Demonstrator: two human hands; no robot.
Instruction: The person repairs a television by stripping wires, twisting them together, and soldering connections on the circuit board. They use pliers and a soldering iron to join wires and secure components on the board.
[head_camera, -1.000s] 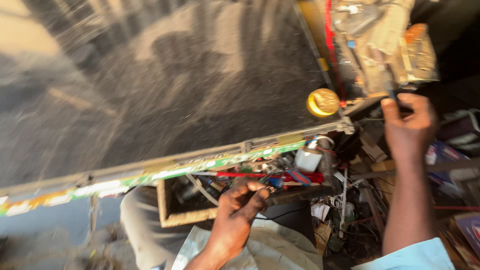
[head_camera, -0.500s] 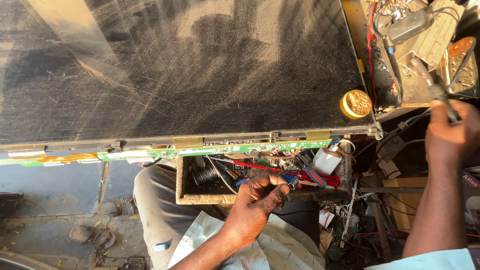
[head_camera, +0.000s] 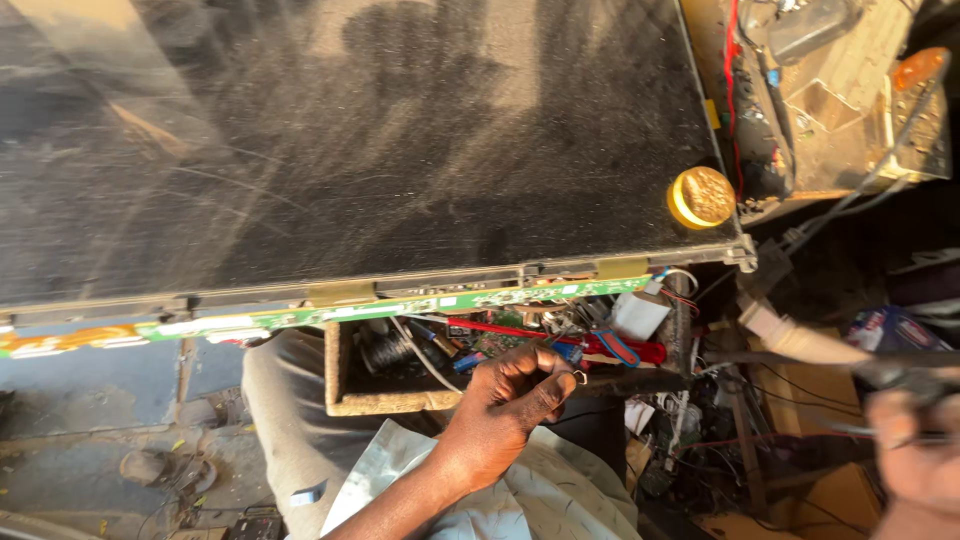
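A large dusty dark flat panel (head_camera: 380, 140) lies in front of me, with a narrow green circuit strip (head_camera: 440, 302) along its near edge. My left hand (head_camera: 510, 400) hovers just below that strip, over a wooden box of parts (head_camera: 345, 385). Its fingertips pinch a thin wire (head_camera: 579, 377) that ends in a small loop. My right hand (head_camera: 915, 460) is blurred at the lower right and grips a dark-handled tool (head_camera: 885, 374) with a pale front part (head_camera: 800, 342) pointing left.
A round yellow tin (head_camera: 703, 197) sits on the panel's right corner. A red-handled tool (head_camera: 600, 345) and a small white block (head_camera: 640, 314) lie among tangled wires. A cluttered bench with boards (head_camera: 850, 110) is at the upper right. My knees are under the panel.
My right hand has come down from the bench at the upper right to the lower right, carrying the tool. My left hand has stayed by the box.
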